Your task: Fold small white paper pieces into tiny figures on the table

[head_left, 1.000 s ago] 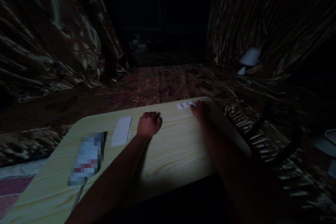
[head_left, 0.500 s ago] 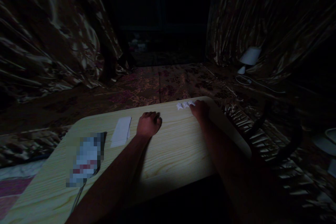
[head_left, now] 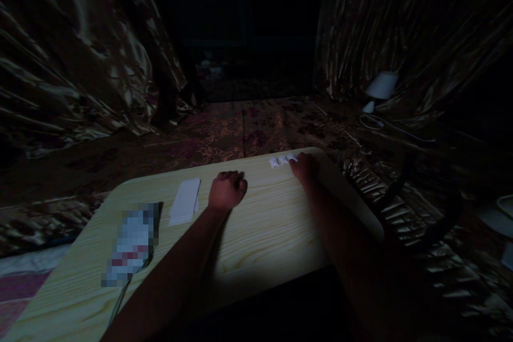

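My left hand (head_left: 226, 190) rests on a light wooden table (head_left: 256, 235) with its fingers curled into a loose fist, nothing visible in it. Just left of it lies a white folded paper (head_left: 185, 201). My right hand (head_left: 305, 166) lies near the table's far right corner, fingertips touching the last of three small white folded paper pieces (head_left: 282, 161) set in a row. In the dim light the right hand's finger pose is unclear.
A blurred card or packet (head_left: 132, 243) lies on the table's left part with a thin cord trailing below it. A white lamp (head_left: 381, 88) and cable stand on the floor at the right. Shiny dark draped fabric surrounds the patterned carpet.
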Action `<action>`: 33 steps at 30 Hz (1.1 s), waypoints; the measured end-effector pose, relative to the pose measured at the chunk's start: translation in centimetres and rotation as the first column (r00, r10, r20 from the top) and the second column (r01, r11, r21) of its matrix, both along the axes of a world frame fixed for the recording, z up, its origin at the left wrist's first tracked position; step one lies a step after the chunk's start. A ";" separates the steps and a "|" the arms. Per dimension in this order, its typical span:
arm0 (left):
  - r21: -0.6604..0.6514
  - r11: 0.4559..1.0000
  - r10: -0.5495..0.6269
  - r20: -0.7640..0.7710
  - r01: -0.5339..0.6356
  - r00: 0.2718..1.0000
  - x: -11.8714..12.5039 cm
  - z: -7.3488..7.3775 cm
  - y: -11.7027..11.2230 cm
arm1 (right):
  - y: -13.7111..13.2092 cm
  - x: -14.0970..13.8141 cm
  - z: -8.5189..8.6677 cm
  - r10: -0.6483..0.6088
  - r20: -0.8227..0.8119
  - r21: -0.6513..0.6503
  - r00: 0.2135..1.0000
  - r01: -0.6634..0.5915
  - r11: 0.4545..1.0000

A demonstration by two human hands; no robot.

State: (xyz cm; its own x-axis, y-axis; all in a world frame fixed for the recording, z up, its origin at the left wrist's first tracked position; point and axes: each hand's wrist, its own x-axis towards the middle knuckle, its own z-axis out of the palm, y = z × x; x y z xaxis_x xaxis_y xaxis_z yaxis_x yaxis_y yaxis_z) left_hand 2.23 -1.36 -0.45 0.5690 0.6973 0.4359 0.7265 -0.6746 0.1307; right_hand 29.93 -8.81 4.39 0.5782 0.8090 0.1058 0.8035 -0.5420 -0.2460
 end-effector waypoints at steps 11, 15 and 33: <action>-0.021 1.000 0.014 0.005 -0.014 1.000 0.0 0.1 -0.2 | 0.7 0.7 -1.6 -0.069 -0.014 0.103 0.998 0.070 0.992; -0.019 1.000 0.013 0.006 -0.013 1.000 0.0 0.1 -0.1 | 0.6 0.5 -2.2 -0.084 0.000 0.146 0.996 0.083 0.986; -0.022 1.000 0.018 -0.006 -0.018 1.000 0.1 0.7 -0.7 | 0.1 -1.0 0.7 -0.054 -0.045 0.084 0.998 0.058 0.995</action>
